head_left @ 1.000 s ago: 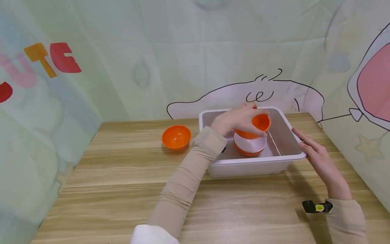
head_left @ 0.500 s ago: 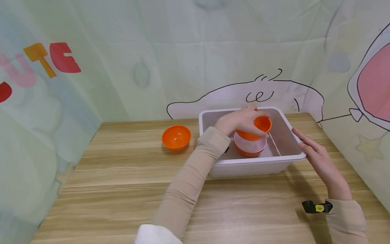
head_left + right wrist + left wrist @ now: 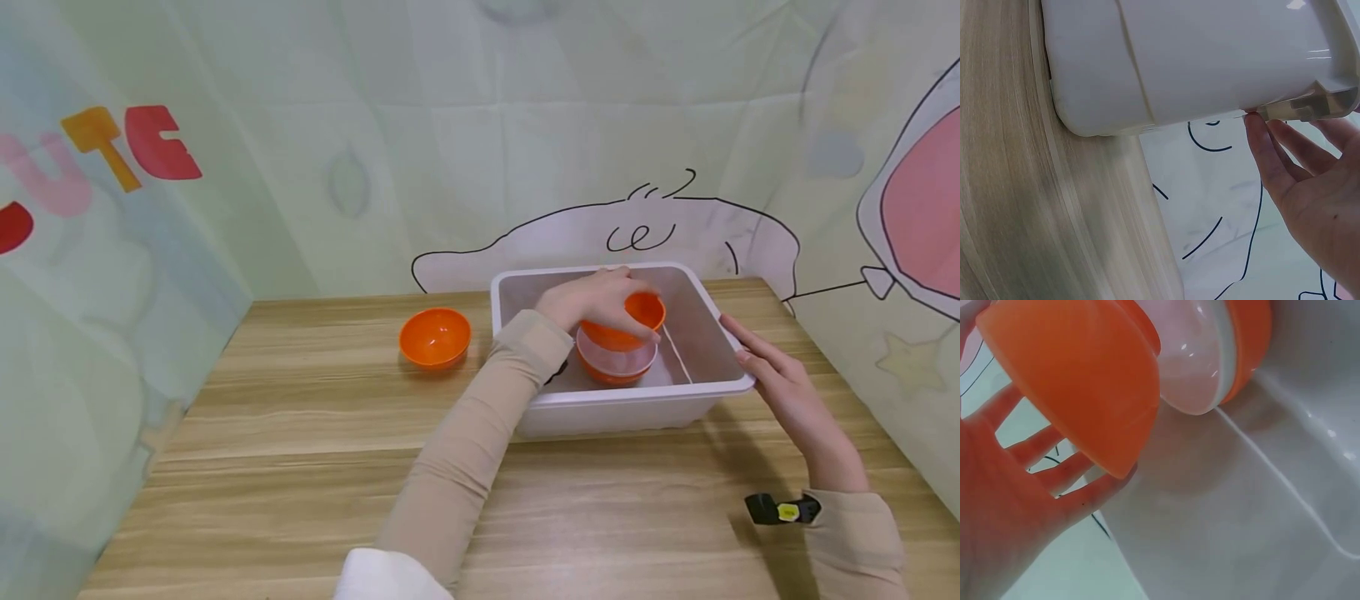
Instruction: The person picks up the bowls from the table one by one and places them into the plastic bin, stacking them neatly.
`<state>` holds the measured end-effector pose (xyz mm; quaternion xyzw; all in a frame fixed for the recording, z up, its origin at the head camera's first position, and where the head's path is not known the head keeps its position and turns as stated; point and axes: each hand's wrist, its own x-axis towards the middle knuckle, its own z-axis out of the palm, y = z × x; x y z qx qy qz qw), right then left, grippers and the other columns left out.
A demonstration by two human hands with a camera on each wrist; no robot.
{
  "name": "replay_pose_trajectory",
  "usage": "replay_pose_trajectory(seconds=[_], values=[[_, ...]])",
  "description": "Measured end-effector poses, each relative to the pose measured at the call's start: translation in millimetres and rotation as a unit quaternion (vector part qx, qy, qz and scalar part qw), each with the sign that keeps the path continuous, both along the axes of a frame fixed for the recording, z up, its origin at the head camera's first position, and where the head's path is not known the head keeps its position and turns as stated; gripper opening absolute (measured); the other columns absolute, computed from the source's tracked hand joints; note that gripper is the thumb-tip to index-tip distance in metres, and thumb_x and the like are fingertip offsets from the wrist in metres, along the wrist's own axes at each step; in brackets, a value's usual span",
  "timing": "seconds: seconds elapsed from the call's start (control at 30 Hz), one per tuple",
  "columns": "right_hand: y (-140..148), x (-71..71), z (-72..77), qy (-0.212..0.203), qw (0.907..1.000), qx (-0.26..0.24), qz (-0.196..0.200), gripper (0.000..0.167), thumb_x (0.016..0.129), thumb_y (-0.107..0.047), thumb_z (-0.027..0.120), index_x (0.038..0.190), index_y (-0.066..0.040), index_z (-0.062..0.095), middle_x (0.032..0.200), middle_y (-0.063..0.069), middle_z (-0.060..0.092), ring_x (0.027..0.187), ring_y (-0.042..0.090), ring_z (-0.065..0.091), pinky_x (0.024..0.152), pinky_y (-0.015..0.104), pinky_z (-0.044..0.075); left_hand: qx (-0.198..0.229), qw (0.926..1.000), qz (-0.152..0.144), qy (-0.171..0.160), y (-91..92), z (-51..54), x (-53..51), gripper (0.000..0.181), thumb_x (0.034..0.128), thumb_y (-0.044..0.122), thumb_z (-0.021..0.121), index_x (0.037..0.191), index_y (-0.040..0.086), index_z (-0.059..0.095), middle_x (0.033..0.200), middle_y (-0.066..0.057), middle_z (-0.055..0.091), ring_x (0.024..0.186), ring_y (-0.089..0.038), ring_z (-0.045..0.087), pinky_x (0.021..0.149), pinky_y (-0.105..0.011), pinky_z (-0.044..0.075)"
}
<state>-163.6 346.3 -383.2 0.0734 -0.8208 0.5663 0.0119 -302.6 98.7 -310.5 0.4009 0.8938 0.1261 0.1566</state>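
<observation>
My left hand reaches into a white plastic bin, gripping an orange bowl by its rim. In the left wrist view the fingers spread along the rim of this tilted orange bowl. Just below it, inside the bin, sits another bowl, white within and orange outside; whether the two touch, I cannot tell. Against the bin's right rim lies my right hand, its fingers fairly straight. From the right wrist, the hand touches the underside of the bin's rim.
A separate orange bowl stands upright on the wooden table, left of the bin. A printed cloth backdrop rises behind the table's back edge. Dark straps show at the wrists.
My left hand and its orange bowl shift slightly right, then settle a little lower over the bowl in the bin. The right hand and the bin stay put.
</observation>
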Motion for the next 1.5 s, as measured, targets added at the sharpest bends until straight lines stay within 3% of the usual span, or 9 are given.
replay_pose_trajectory(seconds=[0.27, 0.57, 1.07, 1.5], values=[[0, 0.2, -1.0, 0.010, 0.9999, -0.013, 0.003, 0.050, 0.104, -0.028, 0.041, 0.151, -0.019, 0.030, 0.154, -0.017, 0.032, 0.120, -0.019, 0.040, 0.088, -0.001, 0.037, -0.010, 0.9998, 0.010, -0.017, -0.8, -4.7, -2.1, 0.074, 0.0794, 0.062, 0.063, 0.144, 0.036, 0.039, 0.159, -0.002, 0.022, 0.145, -0.024, 0.022, 0.112, -0.040, 0.035], [0, 0.0, -0.7, 0.006, 1.0000, 0.007, -0.001, 0.050, 0.104, -0.029, 0.040, 0.152, -0.021, 0.030, 0.154, -0.017, 0.031, 0.120, -0.018, 0.039, 0.088, -0.001, 0.037, -0.025, 0.9993, 0.009, -0.024, 0.3, -11.6, -1.9, 0.070, 0.0818, 0.060, 0.060, 0.144, 0.036, 0.040, 0.157, -0.003, 0.025, 0.141, -0.025, 0.027, 0.107, -0.040, 0.042], [0, 0.1, -0.4, 0.004, 1.0000, 0.005, -0.002, 0.050, 0.104, -0.029, 0.040, 0.151, -0.020, 0.030, 0.154, -0.017, 0.032, 0.119, -0.019, 0.039, 0.088, -0.001, 0.037, -0.047, 0.9986, 0.005, -0.024, 1.2, -19.2, -1.6, 0.073, 0.0805, 0.061, 0.062, 0.145, 0.037, 0.039, 0.156, -0.001, 0.026, 0.141, -0.024, 0.029, 0.111, -0.042, 0.037], [-1, 0.2, 0.1, 0.003, 0.9999, 0.010, -0.004, 0.050, 0.104, -0.030, 0.040, 0.152, -0.021, 0.030, 0.155, -0.016, 0.030, 0.120, -0.019, 0.039, 0.088, -0.001, 0.037, -0.061, 0.9978, 0.008, -0.025, 3.4, -22.8, -1.2, 0.073, 0.0789, 0.062, 0.063, 0.144, 0.041, 0.037, 0.157, 0.000, 0.024, 0.142, -0.022, 0.027, 0.109, -0.040, 0.039]])
